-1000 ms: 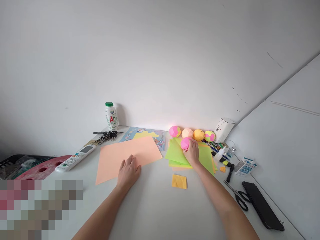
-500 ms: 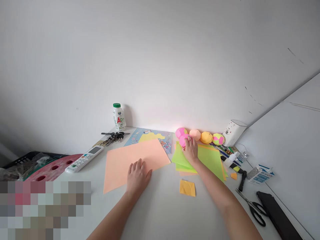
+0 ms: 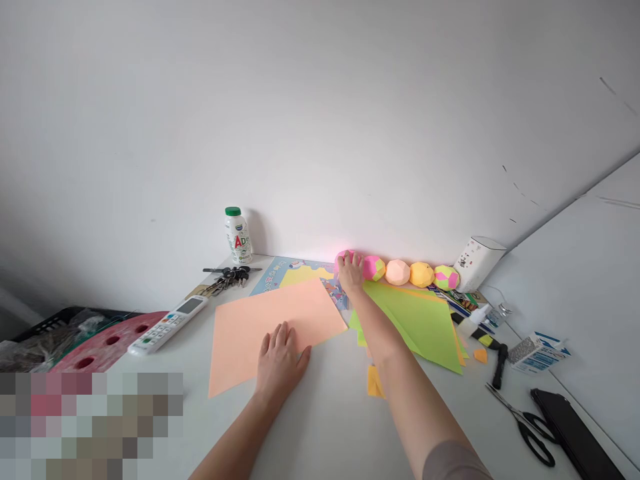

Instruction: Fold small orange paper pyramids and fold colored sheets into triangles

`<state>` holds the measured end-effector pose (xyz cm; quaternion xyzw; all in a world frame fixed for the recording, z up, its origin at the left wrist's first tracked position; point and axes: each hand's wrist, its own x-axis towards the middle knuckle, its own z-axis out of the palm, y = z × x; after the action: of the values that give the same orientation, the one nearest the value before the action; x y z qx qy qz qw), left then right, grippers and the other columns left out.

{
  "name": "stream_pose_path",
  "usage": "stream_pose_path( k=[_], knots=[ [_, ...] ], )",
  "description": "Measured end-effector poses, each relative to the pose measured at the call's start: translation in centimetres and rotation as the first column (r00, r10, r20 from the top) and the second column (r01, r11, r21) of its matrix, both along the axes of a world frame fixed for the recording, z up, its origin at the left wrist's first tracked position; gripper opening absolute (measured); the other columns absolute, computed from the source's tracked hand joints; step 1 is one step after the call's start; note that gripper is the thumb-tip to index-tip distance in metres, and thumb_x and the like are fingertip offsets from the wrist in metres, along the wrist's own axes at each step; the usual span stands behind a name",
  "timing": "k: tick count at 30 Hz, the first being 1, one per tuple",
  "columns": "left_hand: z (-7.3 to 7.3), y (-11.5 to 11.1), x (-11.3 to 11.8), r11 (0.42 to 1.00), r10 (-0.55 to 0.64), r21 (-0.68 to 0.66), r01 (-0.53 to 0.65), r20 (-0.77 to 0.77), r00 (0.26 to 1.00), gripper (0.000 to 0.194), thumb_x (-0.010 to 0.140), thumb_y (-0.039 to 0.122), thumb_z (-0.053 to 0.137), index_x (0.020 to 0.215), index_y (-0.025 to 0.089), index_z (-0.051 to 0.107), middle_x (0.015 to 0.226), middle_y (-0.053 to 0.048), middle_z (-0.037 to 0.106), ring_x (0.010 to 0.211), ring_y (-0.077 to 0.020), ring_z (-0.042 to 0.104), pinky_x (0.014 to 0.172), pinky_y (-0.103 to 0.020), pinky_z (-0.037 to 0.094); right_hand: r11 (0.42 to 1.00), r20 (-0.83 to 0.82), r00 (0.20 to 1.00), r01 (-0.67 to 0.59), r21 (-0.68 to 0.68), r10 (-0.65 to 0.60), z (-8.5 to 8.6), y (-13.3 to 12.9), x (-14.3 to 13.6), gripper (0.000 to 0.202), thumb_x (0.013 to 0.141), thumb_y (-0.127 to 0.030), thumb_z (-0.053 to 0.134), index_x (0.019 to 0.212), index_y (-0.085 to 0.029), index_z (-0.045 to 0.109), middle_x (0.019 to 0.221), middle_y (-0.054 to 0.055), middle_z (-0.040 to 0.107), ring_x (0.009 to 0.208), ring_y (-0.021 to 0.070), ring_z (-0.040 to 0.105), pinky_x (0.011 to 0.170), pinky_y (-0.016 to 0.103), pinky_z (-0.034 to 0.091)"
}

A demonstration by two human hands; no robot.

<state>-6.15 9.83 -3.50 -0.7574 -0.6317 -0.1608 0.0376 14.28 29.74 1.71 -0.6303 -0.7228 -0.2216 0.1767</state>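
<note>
My left hand (image 3: 281, 363) lies flat with fingers spread on the near edge of a peach paper sheet (image 3: 273, 320). At the wall, my right hand (image 3: 351, 270) has its fingers wrapped over a pink paper ball (image 3: 341, 257), which they partly hide. To the right of it stands a row of faceted paper balls: a pink and yellow one (image 3: 374, 268), a peach one (image 3: 398, 272), an orange one (image 3: 422, 274) and a green and pink one (image 3: 446, 277). Green paper sheets (image 3: 420, 320) lie beneath my right forearm, which partly covers a folded orange paper (image 3: 375, 382).
Left are a white bottle (image 3: 239, 240), keys (image 3: 233, 277) and a white remote (image 3: 167, 325). To the right stand a white cylinder (image 3: 480, 265) and a small box (image 3: 539, 352). Nearer lie scissors (image 3: 523, 423), a black phone (image 3: 575, 430) and a glue bottle (image 3: 473, 323).
My right hand has moved left with the pink ball, from over the green sheets to the left end of the row. The left hand stays on the peach sheet. The view has shifted slightly.
</note>
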Motion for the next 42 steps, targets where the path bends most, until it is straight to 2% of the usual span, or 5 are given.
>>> stream_pose_path(
  k=[15, 23, 29, 36, 42],
  knots=[
    [1.0, 0.1, -0.3, 1.000, -0.015, -0.020, 0.016, 0.044, 0.999, 0.049, 0.081, 0.039, 0.054, 0.123, 0.013, 0.061, 0.142, -0.016, 0.048, 0.137, -0.0325, 0.037, 0.113, -0.049, 0.029, 0.997, -0.021, 0.999, -0.038, -0.062, 0.036, -0.2, -1.5, 0.2, 0.043, 0.086, -0.011, 0.052, 0.129, -0.020, 0.051, 0.154, 0.010, 0.032, 0.144, 0.0310, 0.020, 0.113, 0.059, 0.017],
    [0.5, 0.1, 0.0, 0.998, -0.055, -0.013, 0.056, 0.074, 0.996, 0.045, 0.083, 0.038, 0.053, 0.121, 0.017, 0.062, 0.142, -0.013, 0.049, 0.136, -0.0302, 0.039, 0.114, -0.048, 0.026, 0.982, -0.151, 0.971, 0.185, -0.023, -0.186, -1.1, -3.8, 2.0, 0.052, 0.088, -0.032, 0.059, 0.135, -0.013, 0.046, 0.156, 0.023, 0.020, 0.142, 0.0437, 0.019, 0.103, 0.071, 0.021],
    [0.0, 0.3, -0.1, 0.997, -0.072, -0.006, 0.073, 0.094, 0.993, 0.036, 0.087, 0.035, 0.049, 0.114, 0.017, 0.065, 0.136, -0.013, 0.055, 0.132, -0.0293, 0.043, 0.112, -0.047, 0.030, 0.981, -0.140, 0.972, 0.184, -0.057, -0.190, -1.8, -3.3, 3.5, 0.043, 0.088, -0.019, 0.055, 0.131, -0.017, 0.051, 0.155, 0.016, 0.027, 0.143, 0.0387, 0.019, 0.107, 0.066, 0.022],
    [0.1, 0.3, 0.0, 0.996, -0.086, 0.026, 0.084, 0.090, 0.992, 0.035, 0.088, 0.034, 0.049, 0.112, 0.015, 0.066, 0.136, -0.014, 0.055, 0.131, -0.0308, 0.044, 0.111, -0.047, 0.033, 0.992, -0.118, 0.985, 0.123, -0.030, -0.126, -1.2, -3.9, 3.8, 0.040, 0.087, -0.006, 0.044, 0.125, -0.013, 0.056, 0.151, 0.019, 0.035, 0.143, 0.0380, 0.021, 0.108, 0.069, 0.015],
    [0.1, 0.2, 0.0, 0.995, -0.096, 0.013, 0.095, 0.076, 0.992, 0.036, 0.090, 0.032, 0.046, 0.114, 0.014, 0.065, 0.135, -0.015, 0.055, 0.132, -0.0318, 0.044, 0.111, -0.048, 0.032, 0.988, -0.001, 0.990, -0.142, -0.054, 0.142, 0.1, -3.5, -2.0, 0.035, 0.090, -0.021, 0.050, 0.125, -0.021, 0.055, 0.156, 0.006, 0.030, 0.146, 0.0273, 0.014, 0.117, 0.053, 0.010]
  ],
)
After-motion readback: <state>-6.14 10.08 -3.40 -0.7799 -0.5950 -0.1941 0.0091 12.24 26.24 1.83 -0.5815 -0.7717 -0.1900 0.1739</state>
